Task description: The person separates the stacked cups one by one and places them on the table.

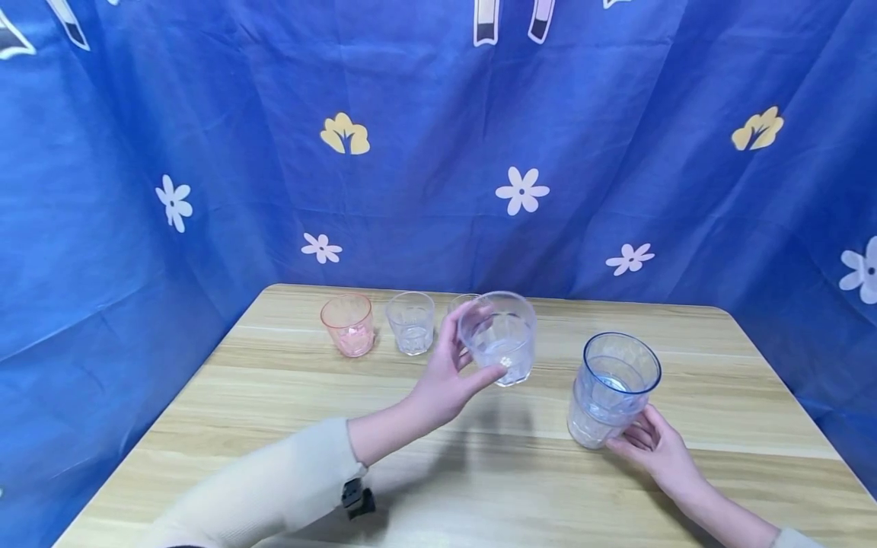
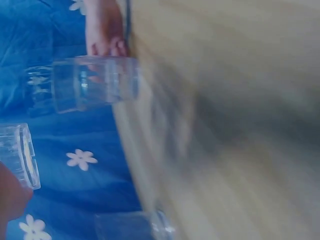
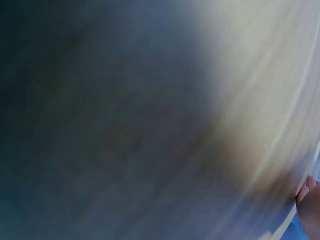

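Observation:
In the head view my left hand (image 1: 448, 373) grips a clear, faintly purple tumbler (image 1: 503, 335), held above the table with its mouth up and tilted a little. My right hand (image 1: 654, 457) holds the lower part of a stack of tumblers from the right. A blue-rimmed tumbler (image 1: 622, 361) sits on top, nested in clear tumbler (image 1: 589, 426) below it. The left wrist view shows the stack (image 2: 95, 85) side-on with the right hand (image 2: 104, 30) against it, and the left hand (image 2: 12, 192) around its tumbler (image 2: 12, 150). Only part of the right hand (image 3: 310, 202) enters the right wrist view.
On the wooden table (image 1: 308, 403), a pink tumbler (image 1: 348, 327) and a clear tumbler (image 1: 412, 323) stand at the back left. Another clear tumbler (image 1: 462, 301) is mostly hidden behind my left hand. A blue patterned curtain (image 1: 425, 190) hangs right behind the table.

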The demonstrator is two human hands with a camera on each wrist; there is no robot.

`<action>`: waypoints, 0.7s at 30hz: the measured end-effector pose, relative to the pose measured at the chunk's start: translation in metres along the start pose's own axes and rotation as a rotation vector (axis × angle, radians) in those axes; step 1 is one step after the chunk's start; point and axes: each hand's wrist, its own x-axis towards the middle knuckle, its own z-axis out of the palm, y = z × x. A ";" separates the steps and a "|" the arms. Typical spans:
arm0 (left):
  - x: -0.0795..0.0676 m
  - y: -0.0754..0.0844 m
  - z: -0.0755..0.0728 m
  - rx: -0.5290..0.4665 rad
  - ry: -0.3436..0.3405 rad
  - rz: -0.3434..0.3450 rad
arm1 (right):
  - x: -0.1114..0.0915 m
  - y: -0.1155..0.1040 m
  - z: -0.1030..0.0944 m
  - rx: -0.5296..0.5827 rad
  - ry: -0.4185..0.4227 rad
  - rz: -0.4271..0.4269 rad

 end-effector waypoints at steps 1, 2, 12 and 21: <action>-0.005 -0.001 -0.005 0.012 0.005 -0.011 | 0.000 0.000 0.000 -0.001 -0.001 -0.002; -0.010 -0.001 -0.010 0.023 0.010 -0.022 | 0.000 0.000 0.000 0.000 -0.002 -0.003; -0.047 -0.004 -0.059 0.082 0.115 -0.066 | 0.000 0.000 0.001 0.004 0.001 0.014; -0.071 -0.008 -0.101 0.155 0.279 -0.115 | -0.001 0.002 0.001 -0.003 0.008 0.003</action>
